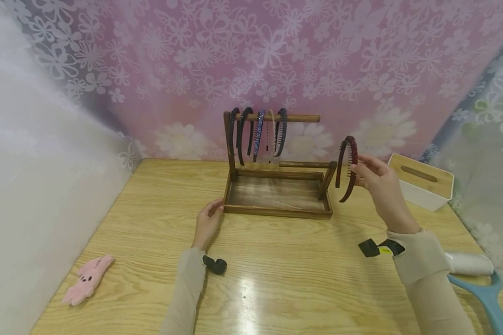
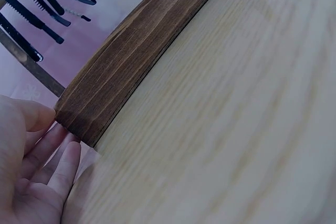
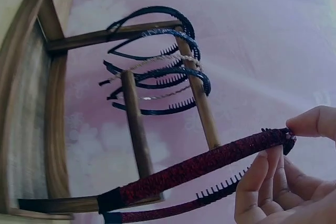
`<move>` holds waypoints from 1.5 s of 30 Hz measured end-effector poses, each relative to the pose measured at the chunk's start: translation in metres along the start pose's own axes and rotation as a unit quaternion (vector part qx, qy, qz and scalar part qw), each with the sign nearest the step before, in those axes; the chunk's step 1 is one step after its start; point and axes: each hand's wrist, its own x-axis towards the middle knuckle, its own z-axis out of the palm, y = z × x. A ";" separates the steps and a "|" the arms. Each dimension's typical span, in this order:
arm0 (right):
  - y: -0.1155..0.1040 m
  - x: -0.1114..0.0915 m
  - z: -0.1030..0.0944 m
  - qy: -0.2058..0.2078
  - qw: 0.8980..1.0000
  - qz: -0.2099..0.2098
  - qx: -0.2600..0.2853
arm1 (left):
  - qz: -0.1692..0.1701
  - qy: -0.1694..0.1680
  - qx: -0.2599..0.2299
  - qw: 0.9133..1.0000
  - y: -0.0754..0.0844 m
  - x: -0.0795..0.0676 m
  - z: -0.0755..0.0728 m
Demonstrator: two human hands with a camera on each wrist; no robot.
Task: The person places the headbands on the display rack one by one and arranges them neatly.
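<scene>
A wooden headband rack (image 1: 277, 211) with a tray base and two bars stands on the table. My left hand (image 1: 208, 223) touches its front left corner; in the left wrist view the thumb (image 2: 38, 115) lies at the top edge and the fingers beside the end wall. To the right of the rack, my right hand (image 1: 379, 186) holds up a dark red glittery headband (image 3: 194, 169), pinched at its curved top between thumb and fingers, its ends pointing toward the rack in the right wrist view. Black headbands (image 1: 244, 125), a blue glitter headband (image 1: 258, 135) and others hang on the upper bar (image 1: 303, 118).
The shorter lower bar (image 1: 303, 164) juts left from the rack's right post. A white box with a wooden lid (image 1: 423, 179) sits back right. A white roll (image 1: 469, 264) and blue handle (image 1: 488, 295) lie front right, a pink plush toy (image 1: 88, 280) at left.
</scene>
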 end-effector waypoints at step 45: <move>0.009 0.106 0.105 -0.021 0.998 -0.019 -0.063 | 0.006 0.014 0.004 1.000 -0.001 0.002 0.002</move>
